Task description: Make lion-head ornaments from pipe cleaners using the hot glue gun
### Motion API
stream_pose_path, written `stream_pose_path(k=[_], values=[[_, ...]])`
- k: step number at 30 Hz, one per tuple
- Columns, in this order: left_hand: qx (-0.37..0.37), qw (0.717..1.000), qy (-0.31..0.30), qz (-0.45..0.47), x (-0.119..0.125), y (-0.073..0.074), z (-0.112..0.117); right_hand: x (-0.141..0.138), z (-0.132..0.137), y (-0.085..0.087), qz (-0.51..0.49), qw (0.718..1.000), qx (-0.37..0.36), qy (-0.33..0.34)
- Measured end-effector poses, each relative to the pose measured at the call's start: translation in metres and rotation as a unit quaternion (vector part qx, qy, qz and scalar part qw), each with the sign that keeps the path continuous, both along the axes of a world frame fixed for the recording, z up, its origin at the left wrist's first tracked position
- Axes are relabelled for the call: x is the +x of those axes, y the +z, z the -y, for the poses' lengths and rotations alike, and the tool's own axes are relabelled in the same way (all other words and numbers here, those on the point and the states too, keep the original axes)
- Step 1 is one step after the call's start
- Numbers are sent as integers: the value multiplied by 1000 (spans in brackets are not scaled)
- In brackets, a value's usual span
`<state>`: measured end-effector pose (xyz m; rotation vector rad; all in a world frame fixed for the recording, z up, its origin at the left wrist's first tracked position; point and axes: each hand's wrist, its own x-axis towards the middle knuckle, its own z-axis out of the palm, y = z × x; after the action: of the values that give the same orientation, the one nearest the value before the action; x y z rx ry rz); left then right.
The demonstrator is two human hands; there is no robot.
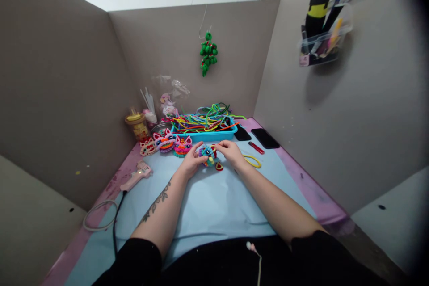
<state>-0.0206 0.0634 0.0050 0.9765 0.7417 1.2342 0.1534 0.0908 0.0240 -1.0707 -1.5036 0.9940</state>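
Observation:
Both hands meet over a small fuzzy craft figure (208, 155) in blue, pink and yellow pipe cleaner, low over the light blue mat (208, 201). My left hand (191, 159) pinches its left side with curled fingers. My right hand (230, 151) grips its right side from above, fingers closed. A small red piece (219, 166) hangs at the figure's lower right.
A blue tray (204, 134) heaped with coloured pipe cleaners stands behind. Finished fuzzy faces (167, 142) line up at left, by a yellow-lidded jar (136, 124). A pink glue gun (136, 177) and its cable lie left. Two phones (264, 137), a red stick (256, 147) and a yellow loop (253, 160) lie right. Grey partitions enclose the desk.

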Motion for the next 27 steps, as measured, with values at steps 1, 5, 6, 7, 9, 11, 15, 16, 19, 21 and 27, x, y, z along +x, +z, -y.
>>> stream_pose_path(k=[1,5,6,7,9,11,15,16,19,21,27], values=[[-2,1000,7,10,0,0,-1,0,0,1,-11,1000,-6,-5],[7,995,47,82,-1,-1,-6,0,-1,1,-88,994,-52,-49],[18,993,51,106,-1,-1,-7,-1,-1,-1,-108,990,-68,-56],[31,990,52,128,-2,0,-7,-3,-1,-3,-130,986,-85,-59],[49,984,54,163,-2,1,-8,-8,0,-8,-180,975,-123,-42],[42,978,72,190,-1,1,-8,-14,2,-11,-243,955,-170,5],[1,970,114,215,2,-3,-9,-19,8,-10,-338,903,-245,100],[0,972,111,209,3,-4,-9,-19,9,-9,-348,896,-251,109],[12,984,76,160,6,-6,-9,-14,7,-8,-356,893,-250,112],[28,991,54,117,6,-7,-8,-11,5,-9,-347,898,-247,110],[-7,993,114,-36,-3,-18,-13,-2,-2,-16,-289,910,-282,94]])
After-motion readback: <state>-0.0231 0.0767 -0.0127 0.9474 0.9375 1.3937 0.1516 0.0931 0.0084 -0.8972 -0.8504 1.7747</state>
